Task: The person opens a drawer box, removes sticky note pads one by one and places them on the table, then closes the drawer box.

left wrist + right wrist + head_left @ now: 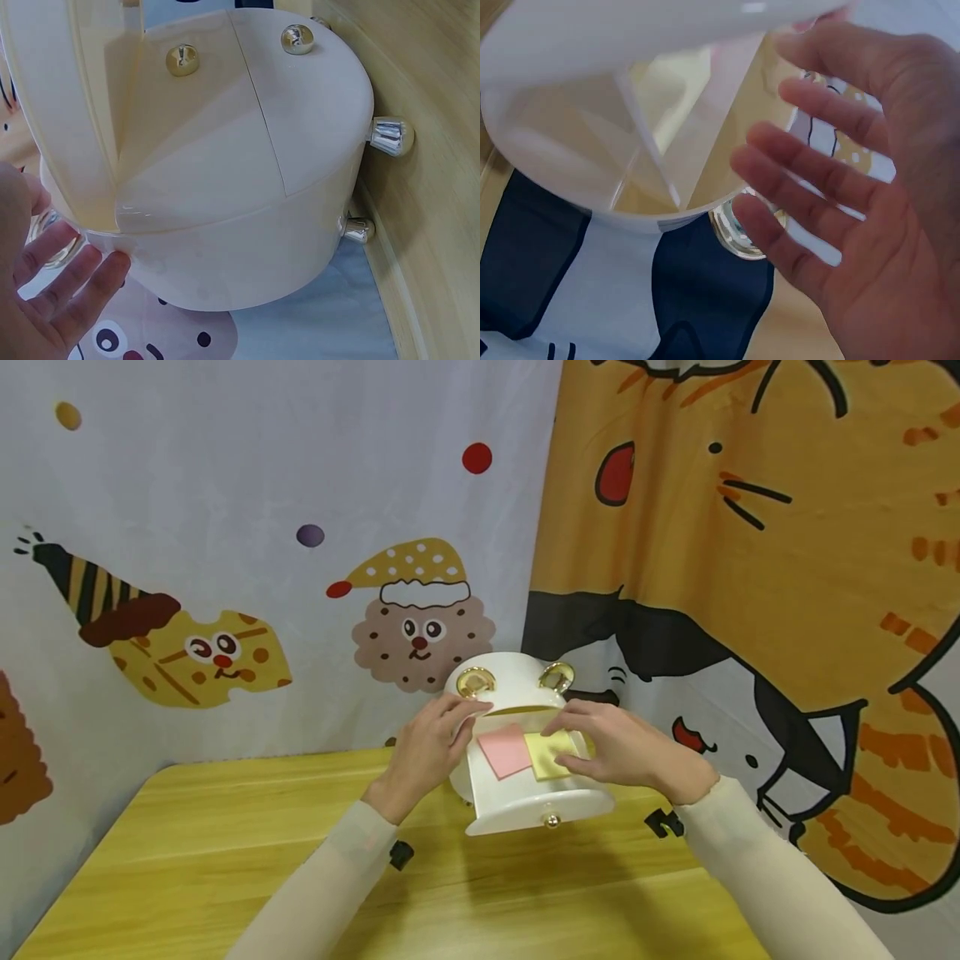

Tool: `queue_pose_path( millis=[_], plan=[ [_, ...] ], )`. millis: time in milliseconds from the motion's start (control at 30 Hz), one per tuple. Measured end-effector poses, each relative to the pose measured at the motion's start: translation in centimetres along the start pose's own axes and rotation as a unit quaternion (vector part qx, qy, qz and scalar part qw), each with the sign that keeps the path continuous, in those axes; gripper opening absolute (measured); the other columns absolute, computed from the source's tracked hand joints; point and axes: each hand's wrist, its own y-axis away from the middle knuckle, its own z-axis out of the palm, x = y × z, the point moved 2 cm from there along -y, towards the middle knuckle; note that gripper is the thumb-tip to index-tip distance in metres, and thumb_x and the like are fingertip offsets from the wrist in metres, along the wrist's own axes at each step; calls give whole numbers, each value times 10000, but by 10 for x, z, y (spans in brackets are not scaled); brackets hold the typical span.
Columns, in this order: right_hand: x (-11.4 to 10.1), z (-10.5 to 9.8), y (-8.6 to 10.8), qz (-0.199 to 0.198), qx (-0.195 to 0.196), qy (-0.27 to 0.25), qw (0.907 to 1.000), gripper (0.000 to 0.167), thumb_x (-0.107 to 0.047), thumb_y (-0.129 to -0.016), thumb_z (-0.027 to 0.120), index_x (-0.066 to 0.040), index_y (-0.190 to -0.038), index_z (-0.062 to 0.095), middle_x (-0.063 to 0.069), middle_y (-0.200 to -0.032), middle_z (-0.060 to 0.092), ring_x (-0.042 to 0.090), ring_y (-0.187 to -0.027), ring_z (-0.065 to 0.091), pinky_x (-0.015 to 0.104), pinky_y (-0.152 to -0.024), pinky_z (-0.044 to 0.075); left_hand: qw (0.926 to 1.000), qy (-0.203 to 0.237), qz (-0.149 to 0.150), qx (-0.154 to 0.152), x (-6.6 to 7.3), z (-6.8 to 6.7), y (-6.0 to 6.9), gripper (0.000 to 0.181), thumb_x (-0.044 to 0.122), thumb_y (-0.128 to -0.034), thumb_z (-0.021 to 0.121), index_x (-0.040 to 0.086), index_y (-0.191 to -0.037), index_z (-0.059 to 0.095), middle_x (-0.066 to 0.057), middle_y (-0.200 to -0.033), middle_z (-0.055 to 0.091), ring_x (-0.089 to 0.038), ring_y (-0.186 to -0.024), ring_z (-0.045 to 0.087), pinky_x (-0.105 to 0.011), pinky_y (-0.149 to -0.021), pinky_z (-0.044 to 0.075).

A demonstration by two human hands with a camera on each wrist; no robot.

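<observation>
A white rounded storage box [504, 672] with gold ear-shaped trims stands at the back of the table, its upper drawer [483, 802] pulled forward. On the drawer lie a pink paper note [504, 752] and, overlapping it, a yellow paper note [549, 764]. My left hand [429, 739] is at the drawer's left side near the box's upper edge; in the left wrist view its fingers [94, 289] are loosely extended against the white casing. Over the yellow note's right side hovers my right hand [618, 743], fingers spread; whether its thumb touches the note cannot be told.
A wood-grain table [247, 827] carries the box. Directly behind hangs a printed cloth [247, 485] with cartoon figures, and an orange cat print [817, 568] fills the right. Gold knobs [182, 60] sit on the box front, with gold feet [391, 136] underneath.
</observation>
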Motion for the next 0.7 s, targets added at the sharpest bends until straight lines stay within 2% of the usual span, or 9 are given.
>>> queue_pose_path(
  millis=[167, 333, 533, 700],
  plan=[
    [6, 2, -7, -253, -521, -39, 9983, 373, -219, -1005, 936, -185, -1357, 819, -15, -1376, 788, 248, -1212, 783, 491, -993, 684, 10000, 55, -13, -28, 1, 0, 0, 328, 87, -1122, 767, 221, -1411, 841, -45, -1258, 807, -192, -925, 705, -286, -647, 573],
    [8, 4, -17, -444, -905, -105, 9949, 424, -222, -983, 966, -174, -1378, 819, -6, -1413, 790, 255, -1253, 788, 499, -1045, 683, 10000, 74, -10, -8, -1, 0, -1, 323, 84, -1119, 770, 218, -1403, 844, -44, -1246, 807, -188, -907, 693, -273, -637, 555],
    [9, 7, -26, -389, -1334, -118, 9902, 521, -233, -971, 982, -195, -1458, 800, 13, -1491, 780, 271, -1318, 778, 515, -1096, 677, 10000, 29, 40, 68, -2, 1, -1, 323, 77, -1107, 781, 223, -1387, 848, -45, -1211, 806, -184, -891, 689, -268, -633, 556],
    [12, 11, -29, -301, -1538, -106, 9876, 566, -261, -961, 990, -232, -1488, 786, 28, -1551, 757, 280, -1354, 767, 530, -1127, 664, 10000, 10, -47, -86, -2, 0, -1, 328, 86, -1118, 765, 237, -1399, 841, -37, -1227, 803, -192, -917, 699, -283, -649, 574]
  ],
)
